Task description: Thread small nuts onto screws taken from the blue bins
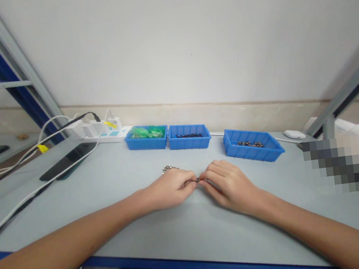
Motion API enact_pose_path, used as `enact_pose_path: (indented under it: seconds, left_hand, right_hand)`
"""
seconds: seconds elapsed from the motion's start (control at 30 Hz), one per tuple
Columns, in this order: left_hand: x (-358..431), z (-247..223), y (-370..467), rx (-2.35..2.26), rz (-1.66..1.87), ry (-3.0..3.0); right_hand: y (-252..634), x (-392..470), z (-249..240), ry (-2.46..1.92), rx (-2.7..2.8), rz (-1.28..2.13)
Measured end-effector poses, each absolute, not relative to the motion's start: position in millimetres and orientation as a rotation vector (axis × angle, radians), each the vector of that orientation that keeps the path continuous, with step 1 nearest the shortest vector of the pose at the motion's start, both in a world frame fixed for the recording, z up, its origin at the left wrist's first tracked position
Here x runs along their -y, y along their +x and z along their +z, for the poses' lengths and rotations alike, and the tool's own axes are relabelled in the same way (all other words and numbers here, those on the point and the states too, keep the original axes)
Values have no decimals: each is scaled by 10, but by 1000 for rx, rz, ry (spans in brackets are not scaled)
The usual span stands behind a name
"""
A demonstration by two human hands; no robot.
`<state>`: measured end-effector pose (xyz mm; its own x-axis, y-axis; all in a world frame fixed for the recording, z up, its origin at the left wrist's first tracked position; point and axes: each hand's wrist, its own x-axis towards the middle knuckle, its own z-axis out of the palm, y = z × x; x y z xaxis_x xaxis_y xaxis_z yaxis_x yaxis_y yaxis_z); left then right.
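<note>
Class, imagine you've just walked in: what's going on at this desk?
A person sits or stands at a grey table, left hand and right hand meeting over it, fingertips pinching a small dark piece; its exact kind is too small to tell. Small metallic parts lie just beyond the left hand. Behind stand three blue bins: one with green plastic packets, two with small loose pieces.

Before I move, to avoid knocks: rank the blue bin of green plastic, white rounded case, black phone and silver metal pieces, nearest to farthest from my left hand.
1. Silver metal pieces, just beyond the left hand.
2. Blue bin of green plastic, farther back.
3. Black phone, off left.
4. White rounded case, far right.
</note>
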<state>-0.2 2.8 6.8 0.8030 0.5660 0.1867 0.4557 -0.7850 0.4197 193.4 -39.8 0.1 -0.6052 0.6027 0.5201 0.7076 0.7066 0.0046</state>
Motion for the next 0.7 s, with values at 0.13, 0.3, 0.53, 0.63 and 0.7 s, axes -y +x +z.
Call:
enact_pose_path:
  seconds: [0.13, 0.3, 0.53, 0.63, 0.7]
  left_hand:
    - [-35, 50, -1, -756, 447, 2646]
    - [-31, 54, -4, -778, 451, 2627]
    - [-16, 73, -10, -747, 454, 2601]
    - [-23, 71, -2, -720, 469, 2650]
    - [-25, 70, 0, -717, 476, 2655]
  right_hand:
    - [1926, 410, -4, -977, 2429, -297]
    - [1909, 408, -14, -967, 2406, -344]
    - [1906, 397, -18, -999, 2369, -356]
    - [1909, 413, -15, -1013, 2395, -296]
    - [1909, 424, -14, -1011, 2408, -269]
